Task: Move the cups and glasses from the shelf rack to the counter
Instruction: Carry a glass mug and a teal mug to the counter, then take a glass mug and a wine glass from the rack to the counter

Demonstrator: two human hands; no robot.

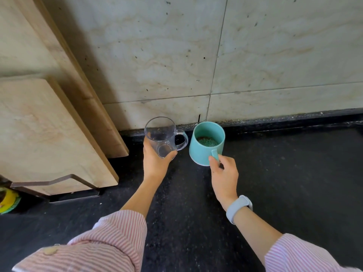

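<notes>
Both hands gripping: left [155,163] glass mug [162,137], right [224,173] teal mug [206,144] handle.

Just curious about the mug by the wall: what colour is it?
Teal, a soft blue-green, on the mug held by the right hand; the head view shows it.

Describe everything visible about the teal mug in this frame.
The teal mug looks like matte ceramic, with a paler base edge and one handle facing the camera. It is upright or slightly tilted, near the wall on the black counter, right of the glass mug. Speckled residue shows inside its bottom. The right hand pinches its handle; whether it rests on the counter is unclear.
</notes>
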